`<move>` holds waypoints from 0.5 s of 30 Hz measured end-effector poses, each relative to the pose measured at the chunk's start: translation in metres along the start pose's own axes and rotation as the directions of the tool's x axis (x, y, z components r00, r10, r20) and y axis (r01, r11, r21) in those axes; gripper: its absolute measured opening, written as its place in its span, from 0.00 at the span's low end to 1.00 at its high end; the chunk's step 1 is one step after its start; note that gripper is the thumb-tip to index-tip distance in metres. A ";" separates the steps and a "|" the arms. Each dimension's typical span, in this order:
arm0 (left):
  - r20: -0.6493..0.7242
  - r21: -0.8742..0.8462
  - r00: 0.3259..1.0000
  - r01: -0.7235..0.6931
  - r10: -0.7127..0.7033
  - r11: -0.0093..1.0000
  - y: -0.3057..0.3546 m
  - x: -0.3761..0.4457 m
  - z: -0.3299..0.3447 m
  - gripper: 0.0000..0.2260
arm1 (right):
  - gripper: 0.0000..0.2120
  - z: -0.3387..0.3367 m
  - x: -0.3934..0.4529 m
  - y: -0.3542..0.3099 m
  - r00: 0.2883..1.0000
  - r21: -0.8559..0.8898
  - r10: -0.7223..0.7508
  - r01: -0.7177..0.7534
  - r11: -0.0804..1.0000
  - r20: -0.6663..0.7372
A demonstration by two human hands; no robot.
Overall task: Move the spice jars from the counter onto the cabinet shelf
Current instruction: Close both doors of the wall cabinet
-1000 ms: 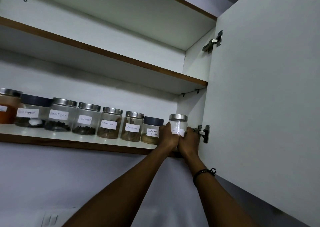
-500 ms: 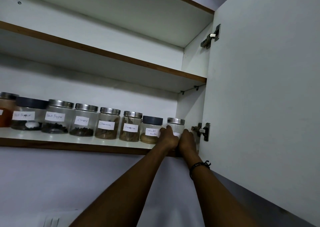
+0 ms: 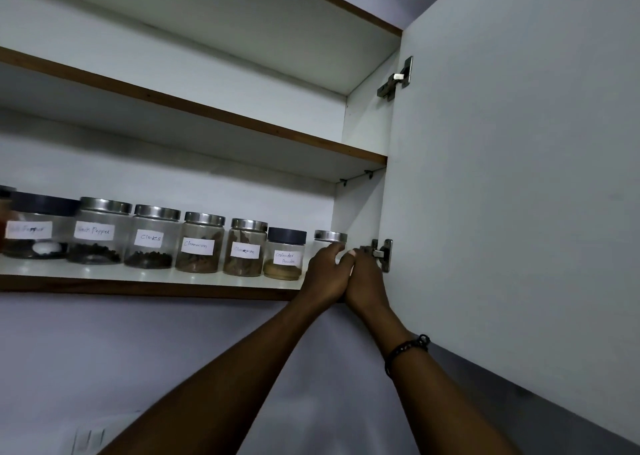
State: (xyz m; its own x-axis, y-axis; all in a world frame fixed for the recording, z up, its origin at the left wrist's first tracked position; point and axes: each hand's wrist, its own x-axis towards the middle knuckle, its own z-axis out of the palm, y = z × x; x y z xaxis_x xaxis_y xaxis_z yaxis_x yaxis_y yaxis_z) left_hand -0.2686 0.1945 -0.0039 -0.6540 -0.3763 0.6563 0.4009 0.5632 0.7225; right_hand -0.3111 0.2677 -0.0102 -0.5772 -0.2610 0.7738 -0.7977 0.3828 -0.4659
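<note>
White cabinet shelf with brown front edge carries a row of labelled spice jars; end jar sits at far right.

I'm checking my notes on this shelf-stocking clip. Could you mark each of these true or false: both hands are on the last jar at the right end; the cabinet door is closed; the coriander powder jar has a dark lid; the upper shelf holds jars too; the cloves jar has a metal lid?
1. Both the left hand and the right hand are around the rightmost jar. True.
2. The cabinet door is closed. False: it stands open at the right.
3. The coriander powder jar has a dark lid. True.
4. The upper shelf holds jars. False: none show on it.
5. The cloves jar has a metal lid. True.
</note>
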 end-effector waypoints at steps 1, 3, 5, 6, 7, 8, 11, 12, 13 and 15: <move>0.000 -0.038 1.000 -0.013 0.013 0.999 0.008 -0.005 -0.001 0.19 | 0.09 -0.010 -0.005 -0.006 0.999 0.010 -0.025 0.025 1.000 -0.021; 0.002 -0.107 0.999 -0.051 0.051 0.993 0.027 -0.016 -0.003 0.18 | 0.07 -0.033 -0.015 -0.019 0.995 0.005 -0.071 0.072 0.997 -0.072; 0.005 -0.174 0.995 -0.095 0.097 0.980 0.051 -0.027 -0.005 0.18 | 0.08 -0.059 -0.026 -0.034 0.986 -0.016 -0.107 0.106 0.994 -0.125; 0.006 -0.196 0.992 -0.126 0.130 0.973 0.063 -0.031 -0.006 0.18 | 0.09 -0.073 -0.032 -0.041 0.981 -0.029 -0.129 0.126 0.992 -0.145; 0.001 -0.201 0.987 -0.160 0.163 0.966 0.075 -0.035 -0.008 0.18 | 0.11 -0.084 -0.037 -0.049 0.976 -0.039 -0.151 0.147 0.988 -0.159; -0.003 -0.206 0.980 -0.195 0.199 0.959 0.089 -0.039 -0.007 0.18 | 0.12 -0.099 -0.043 -0.057 0.969 -0.057 -0.174 0.166 0.984 -0.177; 0.028 -0.278 0.962 -0.252 0.270 0.927 0.136 -0.056 -0.003 0.18 | 0.15 -0.148 -0.061 -0.080 0.923 -0.153 -0.245 0.208 0.966 -0.296; 0.041 -0.323 0.955 -0.267 0.295 0.908 0.152 -0.063 0.002 0.18 | 0.15 -0.167 -0.067 -0.086 0.904 -0.208 -0.267 0.205 0.956 -0.334; 0.046 -0.361 0.946 -0.284 0.322 0.888 0.166 -0.068 0.006 0.17 | 0.16 -0.182 -0.072 -0.091 0.888 -0.269 -0.283 0.191 0.944 -0.363; 0.056 -0.430 0.922 -0.324 0.383 0.843 0.195 -0.082 0.017 0.16 | 0.16 -0.216 -0.085 -0.098 0.856 -0.413 -0.320 0.140 0.900 -0.407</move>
State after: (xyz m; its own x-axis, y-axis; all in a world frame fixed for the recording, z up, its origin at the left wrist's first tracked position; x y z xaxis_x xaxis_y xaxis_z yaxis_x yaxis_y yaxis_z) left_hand -0.1477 0.3478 0.0792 -0.4858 -0.0902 0.8694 0.8252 0.2805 0.4902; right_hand -0.1464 0.4434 0.0624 -0.1677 0.0145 0.9857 -0.7263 0.6743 -0.1335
